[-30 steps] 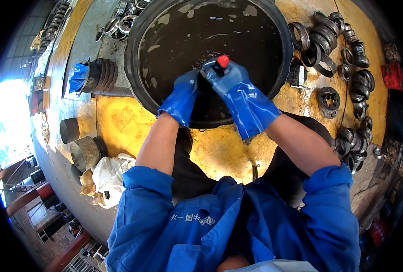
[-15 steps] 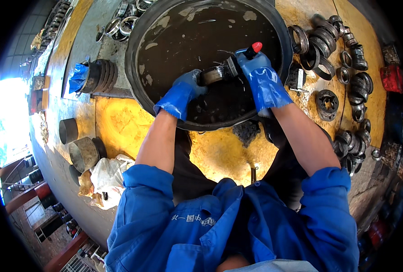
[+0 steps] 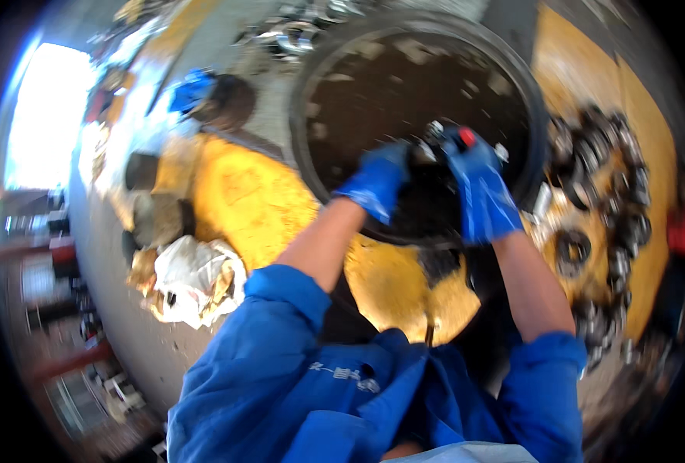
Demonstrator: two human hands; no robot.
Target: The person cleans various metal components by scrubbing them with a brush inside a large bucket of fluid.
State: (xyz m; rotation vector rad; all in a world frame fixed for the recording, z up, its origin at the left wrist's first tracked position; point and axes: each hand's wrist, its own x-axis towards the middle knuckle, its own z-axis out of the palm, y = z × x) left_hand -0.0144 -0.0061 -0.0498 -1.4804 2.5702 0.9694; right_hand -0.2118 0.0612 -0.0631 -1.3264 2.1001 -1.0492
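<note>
Both hands wear blue rubber gloves and meet over a wide black tub [image 3: 302, 123] of dark, murky liquid. My left hand [image 3: 381, 177] is closed on a metal ring [image 3: 426, 151], which shows only as a blurred shiny piece beside its fingertips. In my right hand [image 3: 475, 181] is a dark tool with a red-tipped handle [image 3: 467, 137]. It looks like a brush, but its working end is smeared by motion. Ring and tool are close together; whether they touch I cannot tell.
Several dark metal rings [image 3: 589, 158] and a slotted disc [image 3: 572, 251] lie right of the tub. Shiny rings [image 3: 292, 37] sit beyond it. At left are a blue-wrapped cylinder [image 3: 231, 100], grey cylinders [image 3: 157, 218] and a white plastic bag [image 3: 192, 282]. Yellow board [image 3: 246, 189] lies below.
The view has shifted, so the tub and surroundings appear farther right and lower, with more blur. Both hands still hold their things, now closer together.
</note>
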